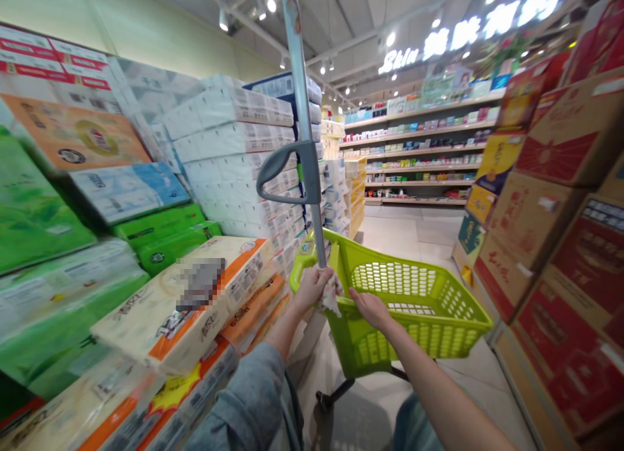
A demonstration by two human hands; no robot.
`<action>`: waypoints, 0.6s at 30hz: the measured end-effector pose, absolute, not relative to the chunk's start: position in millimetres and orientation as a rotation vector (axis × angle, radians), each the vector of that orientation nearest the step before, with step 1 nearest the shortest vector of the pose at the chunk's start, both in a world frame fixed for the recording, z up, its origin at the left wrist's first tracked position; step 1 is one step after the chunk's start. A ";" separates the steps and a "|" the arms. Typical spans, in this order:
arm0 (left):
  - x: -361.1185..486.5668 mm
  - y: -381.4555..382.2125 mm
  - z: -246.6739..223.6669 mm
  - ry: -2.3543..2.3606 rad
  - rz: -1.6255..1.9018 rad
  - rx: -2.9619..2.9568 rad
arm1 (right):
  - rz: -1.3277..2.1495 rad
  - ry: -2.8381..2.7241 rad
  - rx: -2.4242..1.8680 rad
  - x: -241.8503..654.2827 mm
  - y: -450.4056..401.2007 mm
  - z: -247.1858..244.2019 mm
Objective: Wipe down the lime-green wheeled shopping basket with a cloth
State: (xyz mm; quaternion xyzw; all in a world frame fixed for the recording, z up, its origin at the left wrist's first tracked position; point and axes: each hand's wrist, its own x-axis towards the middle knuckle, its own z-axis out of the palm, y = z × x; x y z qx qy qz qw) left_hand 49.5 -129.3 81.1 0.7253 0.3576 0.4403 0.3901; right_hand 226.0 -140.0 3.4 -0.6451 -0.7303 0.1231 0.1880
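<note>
Green cart (409, 331), two hands (312, 287), one cloth (331, 300)

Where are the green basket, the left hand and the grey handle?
Green basket (453, 321): head view, near rim.
Left hand (311, 287): head view, back of the hand.
Grey handle (311, 171): head view, upright part.

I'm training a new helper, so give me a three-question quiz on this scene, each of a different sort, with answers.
1. Multiple choice: What colour is the basket?
a) red
b) lime green
c) blue
2. True or false: The grey handle sits higher on the metal pole than the left hand.
3. Fill in: The right hand is at the ____ of the basket.

Key: 1. b; 2. true; 3. rim
</note>
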 end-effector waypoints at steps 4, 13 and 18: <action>37.1 -129.4 87.3 1.063 1.022 2.172 | 0.356 -2.072 -1.804 222.4 -138.5 2.0; 14.2 -134.9 78.3 1.481 0.744 2.603 | 0.371 -2.039 -1.784 210.8 -144.1 4.7; 11.1 -137.2 75.7 1.505 0.827 2.588 | 0.392 -2.059 -1.786 206.8 -144.3 6.2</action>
